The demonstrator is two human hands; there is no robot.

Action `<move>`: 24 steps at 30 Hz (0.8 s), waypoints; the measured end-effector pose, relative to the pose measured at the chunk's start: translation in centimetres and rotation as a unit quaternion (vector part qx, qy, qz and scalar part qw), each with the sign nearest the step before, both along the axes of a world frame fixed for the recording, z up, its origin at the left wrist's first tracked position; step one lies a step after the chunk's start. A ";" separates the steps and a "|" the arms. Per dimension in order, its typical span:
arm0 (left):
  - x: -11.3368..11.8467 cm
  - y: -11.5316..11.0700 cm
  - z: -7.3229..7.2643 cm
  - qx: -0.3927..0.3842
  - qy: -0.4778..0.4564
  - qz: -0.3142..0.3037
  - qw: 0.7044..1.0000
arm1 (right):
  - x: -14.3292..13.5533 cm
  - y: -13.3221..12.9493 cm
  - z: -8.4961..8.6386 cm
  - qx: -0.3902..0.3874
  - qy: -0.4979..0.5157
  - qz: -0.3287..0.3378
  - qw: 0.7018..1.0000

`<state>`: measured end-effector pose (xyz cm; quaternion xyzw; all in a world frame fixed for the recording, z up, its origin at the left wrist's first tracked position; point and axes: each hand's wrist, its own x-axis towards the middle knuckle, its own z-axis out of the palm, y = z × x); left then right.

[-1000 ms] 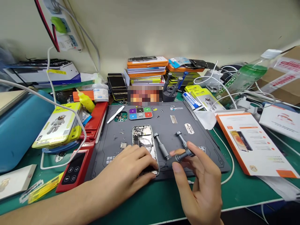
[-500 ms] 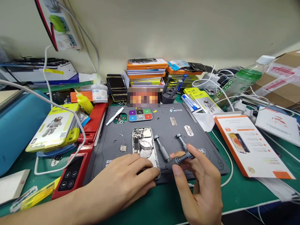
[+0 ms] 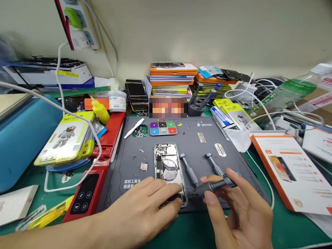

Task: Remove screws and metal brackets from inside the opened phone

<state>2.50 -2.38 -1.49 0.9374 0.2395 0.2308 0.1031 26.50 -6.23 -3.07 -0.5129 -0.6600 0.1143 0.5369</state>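
Note:
An opened phone (image 3: 169,166) lies on the dark grey work mat (image 3: 189,140), its inner parts showing. Across its lower end rests my left hand (image 3: 150,207), fingers curved over the frame and hiding that part. My right hand (image 3: 230,204) holds a grey screwdriver (image 3: 212,186) between thumb and fingers, tilted, with its tip close to the phone's lower right edge. Two more grey screwdrivers lie on the mat right of the phone, one (image 3: 190,171) beside it and another (image 3: 214,163) partly behind my right hand.
A coloured screw tray (image 3: 163,128), a white pry tool (image 3: 134,128) and small metal pieces are on the mat. A red device (image 3: 85,197) stands left, an orange-edged box (image 3: 293,169) right, and a screwdriver holder (image 3: 196,106) behind.
The view has shifted, so most things appear further right. My right hand still grips the screwdriver, which now points more level. My left hand stays on the phone.

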 end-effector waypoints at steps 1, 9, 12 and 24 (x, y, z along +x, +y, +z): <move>0.1 -0.1 0.0 0.005 0.002 0.004 1.000 | 0.1 0.0 0.0 -0.004 -0.003 0.002 1.000; 0.7 -1.2 -0.4 0.066 -0.003 0.043 0.997 | -0.5 0.8 0.8 0.005 0.025 -0.004 1.000; 0.6 -0.8 -0.4 0.049 -0.017 0.025 0.998 | -1.0 1.1 1.3 0.020 0.054 -0.010 0.998; 0.3 -1.2 -1.1 0.077 -0.058 0.033 0.995 | -2.7 0.8 2.1 0.027 0.090 0.009 0.995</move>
